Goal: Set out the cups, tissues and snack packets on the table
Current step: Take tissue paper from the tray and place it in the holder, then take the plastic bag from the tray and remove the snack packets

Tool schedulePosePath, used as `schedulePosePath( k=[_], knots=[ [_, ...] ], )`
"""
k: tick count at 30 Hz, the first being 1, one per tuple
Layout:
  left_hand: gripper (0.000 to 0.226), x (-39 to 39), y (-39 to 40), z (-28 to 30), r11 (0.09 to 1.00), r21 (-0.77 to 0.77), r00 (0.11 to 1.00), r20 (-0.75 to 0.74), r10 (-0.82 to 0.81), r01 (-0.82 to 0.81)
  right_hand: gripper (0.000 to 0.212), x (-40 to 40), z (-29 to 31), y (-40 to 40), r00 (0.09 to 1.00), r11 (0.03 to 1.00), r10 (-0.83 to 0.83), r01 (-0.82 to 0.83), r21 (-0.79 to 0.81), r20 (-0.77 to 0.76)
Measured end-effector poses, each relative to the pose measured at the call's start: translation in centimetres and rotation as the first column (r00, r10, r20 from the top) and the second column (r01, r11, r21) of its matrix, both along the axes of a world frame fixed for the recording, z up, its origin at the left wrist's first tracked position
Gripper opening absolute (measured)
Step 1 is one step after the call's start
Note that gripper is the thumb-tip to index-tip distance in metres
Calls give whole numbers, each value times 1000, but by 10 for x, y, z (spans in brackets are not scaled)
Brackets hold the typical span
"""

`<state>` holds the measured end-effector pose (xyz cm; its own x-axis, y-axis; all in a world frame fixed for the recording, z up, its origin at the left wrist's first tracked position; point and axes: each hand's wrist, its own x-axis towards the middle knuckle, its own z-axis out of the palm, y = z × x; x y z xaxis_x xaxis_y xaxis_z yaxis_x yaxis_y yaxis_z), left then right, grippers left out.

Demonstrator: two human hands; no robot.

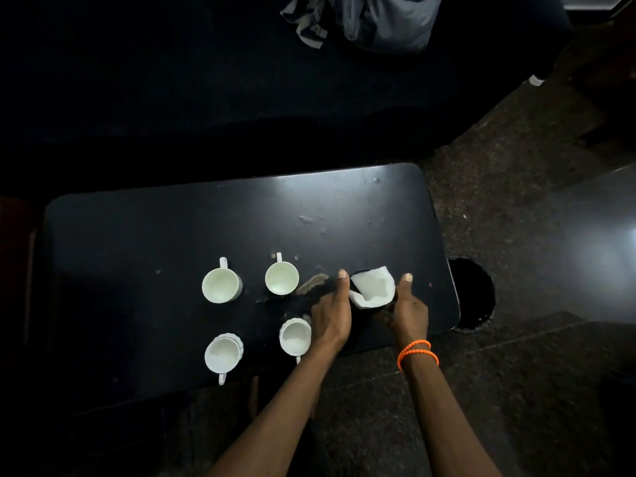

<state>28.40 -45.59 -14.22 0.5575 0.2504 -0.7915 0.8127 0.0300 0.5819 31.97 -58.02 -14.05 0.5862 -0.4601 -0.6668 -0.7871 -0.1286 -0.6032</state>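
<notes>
Several white cups stand on the black table (pixel 137 228): a far-left cup (pixel 220 285), a far-right cup (pixel 281 277), a near-left cup (pixel 223 353) and a near-right cup (pixel 295 337). To their right a white tissue (pixel 372 289) sits in a dark round holder (pixel 361 272). My left hand (pixel 330 313) presses on the holder's left side and my right hand (pixel 409 311), with orange bands at the wrist, on its right side. Both thumbs point up beside the tissue. No snack packets are in view.
The table top has scuffs and crumbs near its middle and far right. A dark round object (pixel 476 292) lies on the speckled floor by the table's right edge. A grey cloth (pixel 378 18) lies on a dark sofa beyond the table.
</notes>
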Motion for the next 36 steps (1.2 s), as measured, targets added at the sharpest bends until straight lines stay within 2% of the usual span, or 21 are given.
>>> schedulePosePath(
  k=[6,12,16,19,23,27,31,33,36],
  knots=[
    [79,-10,-4,-8,998,46,999,6,-35,34,49,-13,1,0,998,997,46,-45,-56,31],
    [77,-13,-6,-9,999,51,1000,26,-14,13,58,-15,-3,-4,998,997,38,-35,-67,42],
    [81,-16,-4,-5,999,27,999,22,30,-31,61,-15,1,-4,990,977,74,-47,-210,124],
    [72,-15,6,2,992,5,990,73,123,-124,58,-8,15,2,965,940,140,-59,-336,220],
    [59,-11,34,17,981,-12,968,157,195,-195,43,5,38,24,870,885,321,-135,-445,374],
    [76,-4,83,31,954,-11,929,224,295,-300,37,21,59,74,711,799,542,-270,-537,448],
    [78,-6,149,38,930,-48,892,268,364,-365,34,28,67,150,575,729,666,-367,-578,475],
    [75,-15,190,41,915,-33,873,288,394,-402,36,24,65,196,534,711,695,-414,-569,481],
    [67,-48,280,42,858,15,820,305,485,-513,33,-1,60,301,466,663,747,-574,-481,474]
  ],
)
